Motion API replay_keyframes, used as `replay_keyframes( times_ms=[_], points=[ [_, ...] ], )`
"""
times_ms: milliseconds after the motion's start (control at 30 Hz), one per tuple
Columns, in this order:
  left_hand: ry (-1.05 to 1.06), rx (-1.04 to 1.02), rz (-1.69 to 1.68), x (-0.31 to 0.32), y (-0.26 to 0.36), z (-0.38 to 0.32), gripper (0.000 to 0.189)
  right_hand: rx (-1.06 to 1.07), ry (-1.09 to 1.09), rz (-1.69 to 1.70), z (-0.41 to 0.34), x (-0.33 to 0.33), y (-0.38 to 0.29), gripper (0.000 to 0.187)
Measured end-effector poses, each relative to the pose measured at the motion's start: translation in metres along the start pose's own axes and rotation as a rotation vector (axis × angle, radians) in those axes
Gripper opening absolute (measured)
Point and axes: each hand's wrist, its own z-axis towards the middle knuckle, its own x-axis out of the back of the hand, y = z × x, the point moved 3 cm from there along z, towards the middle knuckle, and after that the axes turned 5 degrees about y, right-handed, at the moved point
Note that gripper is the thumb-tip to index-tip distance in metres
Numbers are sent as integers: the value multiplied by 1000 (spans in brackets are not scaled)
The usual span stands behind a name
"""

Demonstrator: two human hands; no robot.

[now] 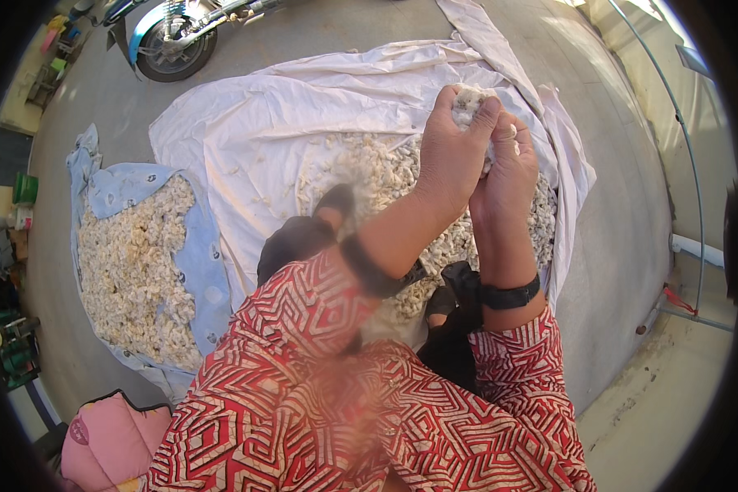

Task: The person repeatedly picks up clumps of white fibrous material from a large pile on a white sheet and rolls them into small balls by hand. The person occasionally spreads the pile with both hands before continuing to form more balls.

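Note:
My left hand [455,141] and my right hand [510,160] are raised close together, both gripping a clump of whitish fluffy fibre [469,101] that looks like raw cotton. The clump shows above and between my thumbs and fingers; its lower part is hidden by my palms. Below the hands, a loose pile of the same off-white tufts [381,166] lies on a white cloth sheet [252,129], partly covered by my forearms. To the left, a yellowish heap of similar tufts [135,270] rests on a light blue cloth [203,277]. Dark bands sit around both forearms.
A motorcycle's wheel [175,46] stands on the concrete floor behind the sheet. A pink quilted cushion [114,440] lies at lower left. Several items line the left wall, including a green container [24,188]. A thin pipe [682,123] runs along the right wall.

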Motion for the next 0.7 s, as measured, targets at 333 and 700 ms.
replay_keyframes(
  times_ms=[333, 700],
  points=[
    [97, -253, 197, 3, 6, -2, 23, 42, 12, -72, -6, -3, 3, 14],
    [126, -280, 267, 5, 4, 0, 23, -57, 46, -43, 1, 1, 12, 20]
  ],
)
